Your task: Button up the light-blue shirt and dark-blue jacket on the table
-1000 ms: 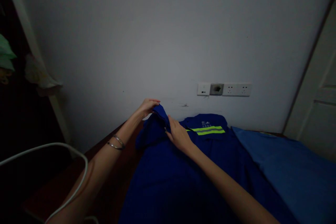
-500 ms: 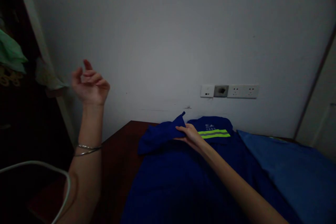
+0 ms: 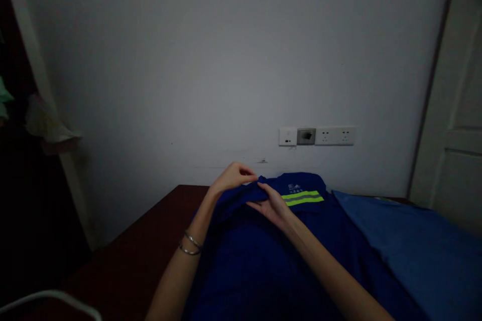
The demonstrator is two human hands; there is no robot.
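Note:
A dark blue work jacket (image 3: 244, 266) lies spread on the dark red tabletop, with white print and a yellow-green and grey reflective strip (image 3: 305, 197) near its far end. My left hand (image 3: 232, 177), with two metal bangles (image 3: 191, 243) on the wrist, pinches the raised edge of the cloth from above. Close beside it, my right hand (image 3: 276, 209) grips the same lifted part of the jacket between thumb and fingers. The fingertips of both hands almost meet at this edge. Part of the held cloth is hidden behind the hands.
A lighter blue cloth (image 3: 406, 246) lies at the right. Behind the dark red table (image 3: 139, 230) rises a grey wall with a row of sockets (image 3: 335, 136). A white cable (image 3: 56, 295) curves at lower left; a pale door (image 3: 459, 160) stands at right.
My left hand has come down and right from the air to pinch the jacket's edge. My right hand keeps its hold. The view has shifted slightly.

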